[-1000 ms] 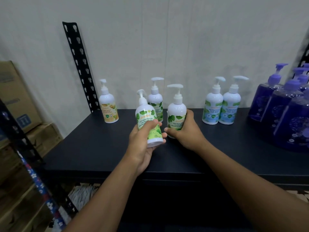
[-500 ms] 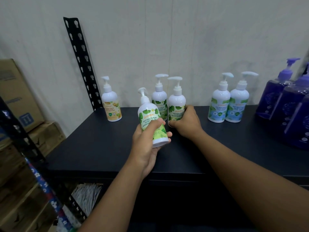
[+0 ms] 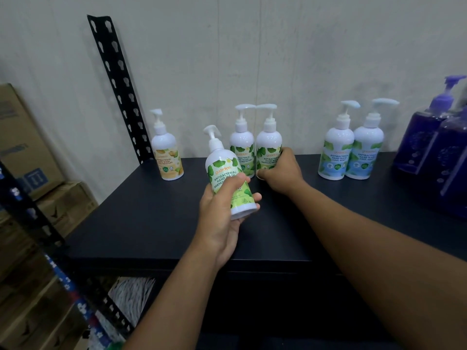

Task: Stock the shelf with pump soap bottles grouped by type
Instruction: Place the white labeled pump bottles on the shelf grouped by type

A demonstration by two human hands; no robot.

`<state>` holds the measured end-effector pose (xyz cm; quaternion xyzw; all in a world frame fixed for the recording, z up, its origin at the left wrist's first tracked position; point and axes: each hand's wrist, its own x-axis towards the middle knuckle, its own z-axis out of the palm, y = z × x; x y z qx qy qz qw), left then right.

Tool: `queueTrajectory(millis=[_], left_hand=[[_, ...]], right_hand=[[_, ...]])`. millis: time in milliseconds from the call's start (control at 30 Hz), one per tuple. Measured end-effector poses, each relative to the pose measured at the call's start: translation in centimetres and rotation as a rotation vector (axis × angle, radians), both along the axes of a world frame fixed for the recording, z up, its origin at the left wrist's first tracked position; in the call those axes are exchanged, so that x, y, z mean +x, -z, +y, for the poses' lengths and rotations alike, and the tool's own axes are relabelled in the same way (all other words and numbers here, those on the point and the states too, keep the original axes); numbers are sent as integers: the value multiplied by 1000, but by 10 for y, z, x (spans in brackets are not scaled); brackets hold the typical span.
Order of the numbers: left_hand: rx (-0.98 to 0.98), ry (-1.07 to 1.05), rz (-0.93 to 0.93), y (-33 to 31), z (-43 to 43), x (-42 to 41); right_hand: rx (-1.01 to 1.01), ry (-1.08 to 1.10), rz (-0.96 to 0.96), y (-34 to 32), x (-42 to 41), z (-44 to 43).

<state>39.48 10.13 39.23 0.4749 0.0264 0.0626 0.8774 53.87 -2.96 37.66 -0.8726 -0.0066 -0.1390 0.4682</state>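
Observation:
My left hand [image 3: 222,213] grips a white pump bottle with a green leaf label [image 3: 225,173], held tilted above the black shelf top [image 3: 151,210]. My right hand [image 3: 280,173] grips a second green-label bottle [image 3: 268,145] that stands at the back, right beside a third green-label bottle [image 3: 241,147]. A yellow-label bottle [image 3: 166,152] stands alone at the back left. Two blue-label cool mint bottles [image 3: 336,152] [image 3: 366,150] stand together at the back right.
Dark purple pump bottles [image 3: 429,145] crowd the shelf's right end. A perforated black upright [image 3: 118,84] rises at the back left, another [image 3: 32,215] nearer on the left. Cardboard boxes [image 3: 22,152] are stacked left of the shelf. A pale wall backs the shelf.
My right hand has pushed its green-label bottle back until it stands beside the other green one. My left hand has kept its bottle raised in about the same place.

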Motion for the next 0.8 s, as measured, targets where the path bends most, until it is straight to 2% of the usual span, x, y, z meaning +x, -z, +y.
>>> queueTrajectory(millis=[800], left_hand=[[-31, 0, -8, 0, 1, 1]], right_hand=[[23, -2, 1, 2, 4, -1]])
